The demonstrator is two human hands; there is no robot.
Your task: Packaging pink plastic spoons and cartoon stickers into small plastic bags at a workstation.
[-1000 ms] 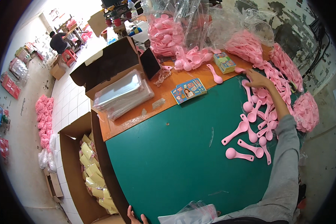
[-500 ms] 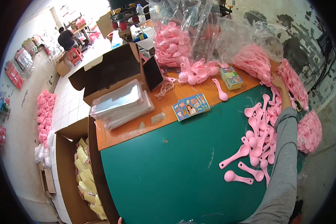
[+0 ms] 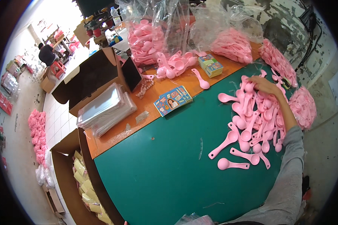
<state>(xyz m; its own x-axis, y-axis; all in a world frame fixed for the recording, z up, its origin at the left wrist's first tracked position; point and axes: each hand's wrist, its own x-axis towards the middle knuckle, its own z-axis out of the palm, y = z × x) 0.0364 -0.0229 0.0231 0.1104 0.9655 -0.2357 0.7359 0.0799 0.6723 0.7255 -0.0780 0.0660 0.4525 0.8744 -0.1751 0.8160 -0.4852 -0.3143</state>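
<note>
peeling wall (image 3: 283, 32) stands beyond your green table top (image 3: 157, 176), which has an orange board (image 3: 105, 144) along its far side. your pink spoons (image 3: 248, 134) are smooth plastic, with deep round bowls and holes in the handle ends; they lie heaped on the right of the green, too tangled to count. one lone spoon (image 3: 202, 81) sits on the orange board, between two stacks of printed cards (image 3: 173, 101). your right hand (image 3: 267, 86) is at the heap's far end, fingers bent down onto the spoons; how far it is closed, or around what, you can't quite make out. only a fingertip of your left hand (image 3: 126, 223) shows at the lower edge, its grip impossible to tell.
</note>
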